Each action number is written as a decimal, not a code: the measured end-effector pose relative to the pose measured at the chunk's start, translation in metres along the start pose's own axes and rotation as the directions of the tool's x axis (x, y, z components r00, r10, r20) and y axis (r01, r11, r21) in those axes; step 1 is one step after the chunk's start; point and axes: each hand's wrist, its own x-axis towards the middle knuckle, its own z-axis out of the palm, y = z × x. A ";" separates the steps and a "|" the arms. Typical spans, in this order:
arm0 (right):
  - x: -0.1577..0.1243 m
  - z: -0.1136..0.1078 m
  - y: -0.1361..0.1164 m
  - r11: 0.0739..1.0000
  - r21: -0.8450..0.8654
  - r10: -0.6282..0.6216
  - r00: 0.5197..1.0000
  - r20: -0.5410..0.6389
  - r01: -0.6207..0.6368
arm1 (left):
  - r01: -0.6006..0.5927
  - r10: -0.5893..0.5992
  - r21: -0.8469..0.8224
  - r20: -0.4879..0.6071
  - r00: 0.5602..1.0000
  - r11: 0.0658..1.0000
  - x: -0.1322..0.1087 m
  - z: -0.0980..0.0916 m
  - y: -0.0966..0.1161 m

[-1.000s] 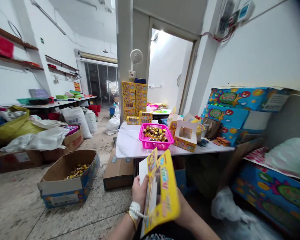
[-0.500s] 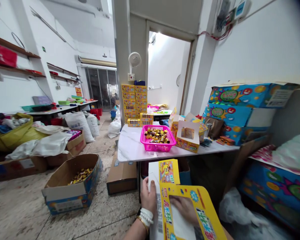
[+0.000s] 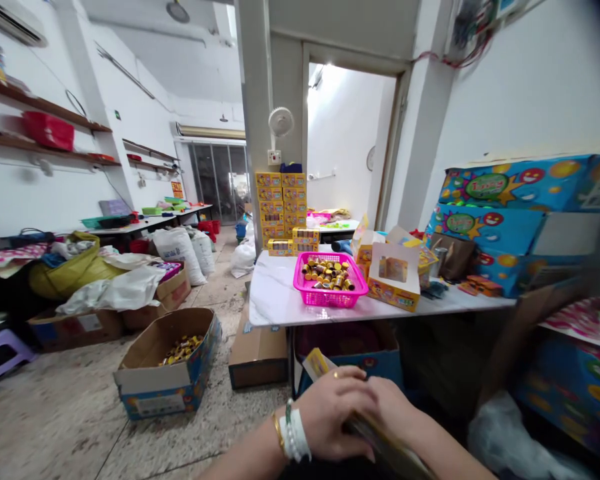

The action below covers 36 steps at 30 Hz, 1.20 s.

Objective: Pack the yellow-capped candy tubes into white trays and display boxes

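A yellow carton (image 3: 319,362) is held low in front of me, tilted so that I see it mostly edge-on. My left hand (image 3: 333,410), with bracelets at the wrist, reaches over it and its fingers curl round the edge. Close against it, my right hand (image 3: 391,405) grips the same carton, its fingers partly hidden behind the left hand. Beyond them, on the white table (image 3: 275,303), a pink basket (image 3: 330,299) holds many small yellow-and-brown cylinders. An opened yellow carton with a window (image 3: 394,293) stands right of the basket.
Yellow boxes (image 3: 281,207) are stacked behind the table. On the floor at left, a large open carton (image 3: 155,383) contains more small cylinders, with a closed brown box (image 3: 259,357) nearer the table. Blue cartons (image 3: 485,227) are piled at right, above a clear plastic bag (image 3: 500,433).
The carton has turned from showing its windowed face to edge-on. My left hand has moved from its left side to over it, beside my right hand. The view has shifted left.
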 end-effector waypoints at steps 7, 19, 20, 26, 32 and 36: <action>-0.004 -0.019 0.043 0.885 -0.464 0.139 0.970 0.198 -0.033 | -0.005 -0.028 0.133 0.245 0.969 0.991 -0.048 0.028 -0.014; -0.013 -0.020 -0.002 0.922 -0.379 0.112 0.886 0.449 0.076 | -0.048 -0.018 0.364 0.176 0.984 0.930 -0.065 0.032 -0.067; -0.017 -0.020 0.002 0.905 -0.424 0.163 0.882 0.443 0.045 | -0.034 -0.028 0.358 0.166 0.986 0.933 -0.069 0.041 -0.071; -0.013 -0.006 0.040 0.947 -0.310 0.205 0.907 0.368 -0.088 | 0.126 -0.124 0.395 -0.030 0.992 0.910 -0.084 0.074 -0.063; 0.006 -0.010 0.041 0.980 -0.197 0.088 0.905 0.416 -0.005 | 0.251 -0.138 0.467 -0.262 0.955 0.848 -0.098 0.069 -0.044; 0.008 -0.028 0.018 0.999 -0.029 -0.001 0.878 0.480 0.017 | 0.234 -0.140 0.521 -0.213 0.967 0.821 -0.107 0.068 -0.042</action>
